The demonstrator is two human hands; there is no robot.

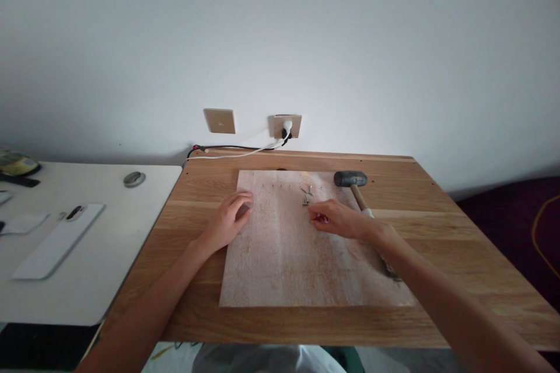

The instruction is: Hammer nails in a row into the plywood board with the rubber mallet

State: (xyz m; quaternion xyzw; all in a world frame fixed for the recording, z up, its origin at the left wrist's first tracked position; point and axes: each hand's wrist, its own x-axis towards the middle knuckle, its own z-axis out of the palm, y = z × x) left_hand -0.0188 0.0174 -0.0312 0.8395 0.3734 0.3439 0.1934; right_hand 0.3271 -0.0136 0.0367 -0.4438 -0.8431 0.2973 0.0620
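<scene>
A pale plywood board (289,256) lies on a wooden table (459,245). My left hand (230,218) rests on the board's left edge with its fingers curled loosely and nothing visible in it. My right hand (335,218) sits on the board near its far middle, fingertips pinched together just below several small nails (306,193) lying loose on the board. Whether it holds a nail I cannot make out. A hammer with a black head (350,178) and a wooden handle lies to the right, and my right wrist partly covers the handle.
A white table (109,256) adjoins on the left with a white phone (61,239), a round grey object (134,179) and other small items. On the wall are a switch plate (219,120) and a socket (287,126) with white and black cables.
</scene>
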